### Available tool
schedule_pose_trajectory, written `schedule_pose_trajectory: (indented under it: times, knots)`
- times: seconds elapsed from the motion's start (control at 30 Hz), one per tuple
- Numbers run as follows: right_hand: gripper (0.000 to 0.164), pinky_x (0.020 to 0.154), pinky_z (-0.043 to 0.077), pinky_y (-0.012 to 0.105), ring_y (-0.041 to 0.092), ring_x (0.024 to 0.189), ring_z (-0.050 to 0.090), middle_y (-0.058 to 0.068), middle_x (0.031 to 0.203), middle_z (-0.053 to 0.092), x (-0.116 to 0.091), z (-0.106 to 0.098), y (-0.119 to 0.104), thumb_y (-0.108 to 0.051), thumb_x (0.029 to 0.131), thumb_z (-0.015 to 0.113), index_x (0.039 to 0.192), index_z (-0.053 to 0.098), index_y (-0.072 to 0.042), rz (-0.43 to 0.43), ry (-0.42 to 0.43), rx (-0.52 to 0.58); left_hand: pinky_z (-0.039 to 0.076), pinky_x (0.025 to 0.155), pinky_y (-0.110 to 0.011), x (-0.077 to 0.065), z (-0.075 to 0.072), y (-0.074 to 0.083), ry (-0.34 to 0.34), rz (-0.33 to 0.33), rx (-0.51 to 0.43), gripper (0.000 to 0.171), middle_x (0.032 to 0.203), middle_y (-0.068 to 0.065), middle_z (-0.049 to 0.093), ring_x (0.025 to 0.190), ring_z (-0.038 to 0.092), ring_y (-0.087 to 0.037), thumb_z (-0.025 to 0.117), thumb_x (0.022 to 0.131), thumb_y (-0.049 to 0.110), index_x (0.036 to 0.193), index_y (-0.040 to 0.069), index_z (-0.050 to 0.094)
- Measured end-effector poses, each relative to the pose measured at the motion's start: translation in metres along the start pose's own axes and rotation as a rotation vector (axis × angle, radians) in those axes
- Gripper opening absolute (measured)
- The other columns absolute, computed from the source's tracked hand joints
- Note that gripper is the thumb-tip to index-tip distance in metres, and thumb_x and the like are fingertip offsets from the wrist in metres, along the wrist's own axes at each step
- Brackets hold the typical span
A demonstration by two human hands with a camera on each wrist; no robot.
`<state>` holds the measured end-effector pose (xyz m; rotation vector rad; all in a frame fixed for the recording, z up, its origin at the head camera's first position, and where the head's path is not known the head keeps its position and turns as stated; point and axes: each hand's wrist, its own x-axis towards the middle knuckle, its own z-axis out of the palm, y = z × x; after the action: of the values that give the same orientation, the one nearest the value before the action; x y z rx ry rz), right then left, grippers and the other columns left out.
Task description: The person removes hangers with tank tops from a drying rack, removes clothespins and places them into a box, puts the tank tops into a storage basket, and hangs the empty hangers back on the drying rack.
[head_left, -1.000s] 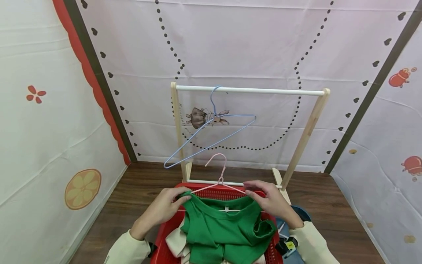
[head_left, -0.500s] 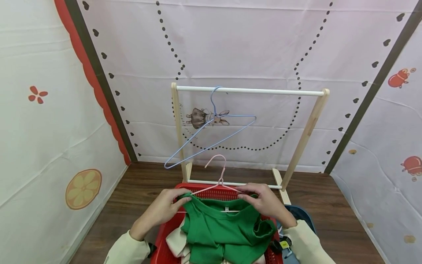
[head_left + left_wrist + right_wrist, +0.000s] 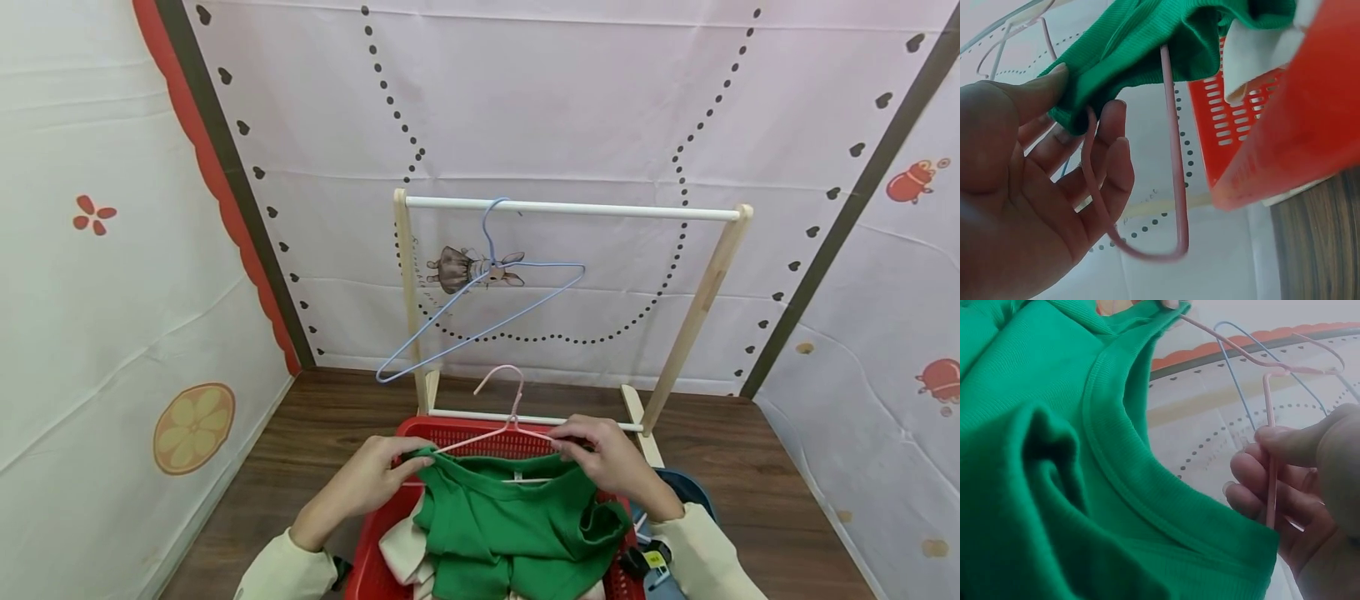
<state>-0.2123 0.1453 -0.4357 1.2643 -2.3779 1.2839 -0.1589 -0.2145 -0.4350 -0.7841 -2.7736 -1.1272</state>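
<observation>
A green top point(image 3: 517, 525) with a ribbed neckline lies over the red basket, a pink wire hanger point(image 3: 470, 440) inside its neck. My left hand point(image 3: 363, 479) pinches the top's left shoulder between thumb and fingers. In the left wrist view the rounded end of the hanger point(image 3: 1175, 156) pokes out of the fabric beside those fingers. With thumb and fingertips, my right hand point(image 3: 1310, 475) pinches the bare right arm of the hanger, just above the collar. The hanger's hook stands up toward the rack, apart from it.
A wooden rack point(image 3: 708, 287) with a white top rail point(image 3: 622, 210) stands behind; a blue hanger point(image 3: 480, 333) hangs on it. Cream cloth point(image 3: 401, 550) lies in the red basket point(image 3: 367, 554). A dark blue container point(image 3: 686, 487) is at right. Printed sheets surround the wooden table point(image 3: 780, 508).
My right hand moved inward along the hanger, then slightly back outward. The pink hook has dipped a little and shifted right. My left hand keeps its hold on the shoulder.
</observation>
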Motion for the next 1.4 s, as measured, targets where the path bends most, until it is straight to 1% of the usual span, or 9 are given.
schedule_pose_trajectory:
  times: [0.3, 0.4, 0.53, 0.67, 0.77, 0.87, 1.03, 1.17, 1.4]
  knots:
    - [0.013, 0.068, 0.057, 0.029, 0.012, 0.075, 0.068, 0.003, 0.087, 0.068, -0.006, -0.011, -0.002, -0.008, 0.099, 0.059, 0.106, 0.07, -0.011, 0.087, -0.014, 0.032, 0.05, 0.073, -0.026, -0.003, -0.004, -0.004, -0.028, -0.017, -0.017, 0.021, 0.107, 0.009, 0.072, 0.082, 0.061, -0.007, 0.06, 0.099, 0.022, 0.117, 0.022, 0.071]
    - [0.014, 0.068, 0.057, 0.031, 0.015, 0.075, 0.068, 0.003, 0.086, 0.068, -0.007, -0.012, -0.001, -0.005, 0.098, 0.06, 0.105, 0.07, -0.01, 0.088, -0.007, 0.031, 0.05, 0.072, -0.027, -0.004, -0.005, -0.005, -0.026, -0.018, -0.019, 0.02, 0.106, 0.009, 0.072, 0.08, 0.061, -0.008, 0.06, 0.099, 0.021, 0.117, 0.021, 0.071]
    - [0.015, 0.065, 0.057, 0.035, 0.021, 0.072, 0.067, 0.01, 0.084, 0.068, -0.008, -0.015, -0.001, 0.005, 0.095, 0.059, 0.103, 0.069, -0.002, 0.066, 0.014, 0.036, 0.051, 0.072, -0.027, -0.005, -0.007, -0.005, -0.021, -0.024, -0.022, 0.02, 0.104, 0.01, 0.072, 0.081, 0.061, -0.007, 0.061, 0.099, 0.019, 0.116, 0.022, 0.071]
    - [0.016, 0.062, 0.057, 0.037, 0.026, 0.07, 0.066, 0.016, 0.08, 0.066, -0.006, -0.021, -0.015, 0.013, 0.092, 0.059, 0.1, 0.068, 0.002, 0.051, 0.025, 0.044, 0.051, 0.071, -0.026, -0.006, -0.008, -0.005, -0.024, -0.038, -0.028, 0.019, 0.102, 0.011, 0.072, 0.079, 0.06, -0.007, 0.062, 0.098, 0.019, 0.115, 0.023, 0.072]
    - [0.017, 0.062, 0.056, 0.037, 0.027, 0.069, 0.066, 0.017, 0.079, 0.066, -0.003, -0.028, -0.029, 0.014, 0.091, 0.059, 0.098, 0.067, 0.001, 0.051, 0.015, 0.051, 0.05, 0.069, -0.026, -0.007, -0.009, -0.005, -0.026, -0.047, -0.036, 0.02, 0.102, 0.01, 0.072, 0.078, 0.059, -0.009, 0.062, 0.098, 0.018, 0.115, 0.022, 0.072]
    - [0.016, 0.062, 0.056, 0.037, 0.026, 0.069, 0.066, 0.016, 0.079, 0.066, -0.003, -0.033, -0.035, 0.013, 0.091, 0.059, 0.097, 0.067, 0.001, 0.059, 0.006, 0.054, 0.05, 0.069, -0.026, -0.008, -0.01, -0.005, -0.028, -0.054, -0.041, 0.02, 0.103, 0.009, 0.073, 0.078, 0.059, -0.008, 0.062, 0.098, 0.017, 0.115, 0.021, 0.072]
    - [0.015, 0.062, 0.057, 0.035, 0.025, 0.069, 0.066, 0.016, 0.08, 0.066, -0.011, -0.033, -0.016, 0.012, 0.092, 0.059, 0.099, 0.067, 0.003, 0.072, 0.009, 0.051, 0.048, 0.066, -0.024, -0.009, -0.011, -0.006, -0.027, -0.054, -0.047, 0.02, 0.102, 0.009, 0.073, 0.074, 0.056, -0.004, 0.062, 0.098, 0.016, 0.115, 0.019, 0.072]
    - [0.013, 0.063, 0.057, 0.032, 0.021, 0.07, 0.067, 0.012, 0.083, 0.067, -0.018, -0.035, 0.001, 0.008, 0.094, 0.059, 0.101, 0.068, 0.002, 0.091, 0.003, 0.054, 0.047, 0.061, -0.022, -0.01, -0.012, -0.007, -0.016, -0.056, -0.045, 0.02, 0.094, 0.01, 0.071, 0.067, 0.051, -0.002, 0.061, 0.098, 0.018, 0.114, 0.02, 0.073]
    - [0.011, 0.064, 0.057, 0.031, 0.018, 0.072, 0.068, 0.008, 0.085, 0.068, -0.022, -0.041, 0.006, 0.001, 0.097, 0.059, 0.103, 0.068, 0.001, 0.109, -0.004, 0.1, 0.044, 0.055, -0.021, -0.012, -0.017, -0.007, -0.007, -0.065, -0.047, 0.02, 0.087, 0.01, 0.068, 0.062, 0.046, -0.002, 0.063, 0.098, 0.017, 0.115, 0.019, 0.073]
